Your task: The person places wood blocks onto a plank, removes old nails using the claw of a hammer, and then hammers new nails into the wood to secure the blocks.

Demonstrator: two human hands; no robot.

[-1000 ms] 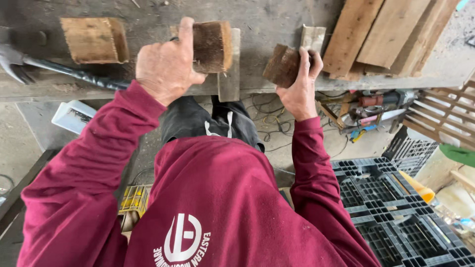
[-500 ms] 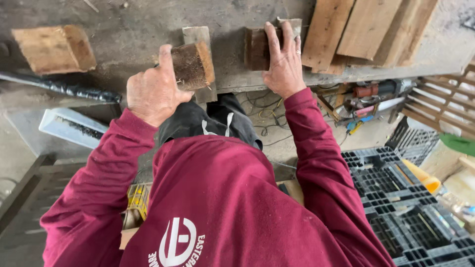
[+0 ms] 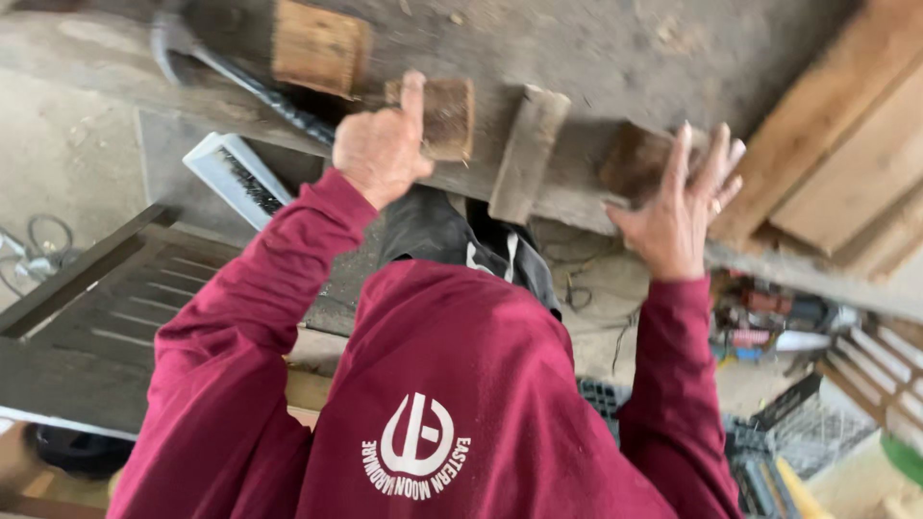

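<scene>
My left hand [image 3: 380, 144] grips a small brown wood block [image 3: 450, 117], thumb up along its side, at the front edge of the grey workbench [image 3: 596, 48]. My right hand [image 3: 683, 207] has its fingers spread and lies against a darker wood block [image 3: 635, 161] that rests on the bench edge. Between the two blocks a narrow grey strip of wood [image 3: 529, 149] lies on the bench and sticks out over its edge. Both arms are in dark red sleeves.
A pale wood block [image 3: 317, 43] and a black metal bar [image 3: 245, 86] lie on the bench at the left. Several planks [image 3: 846, 144] are stacked at the right. Below are a white brush [image 3: 236, 178], a dark slatted pallet [image 3: 106, 308] and tools [image 3: 769, 317].
My right hand has set the dark block down on the bench and spread its fingers. My left hand still grips its block. The view has tilted and shifted left.
</scene>
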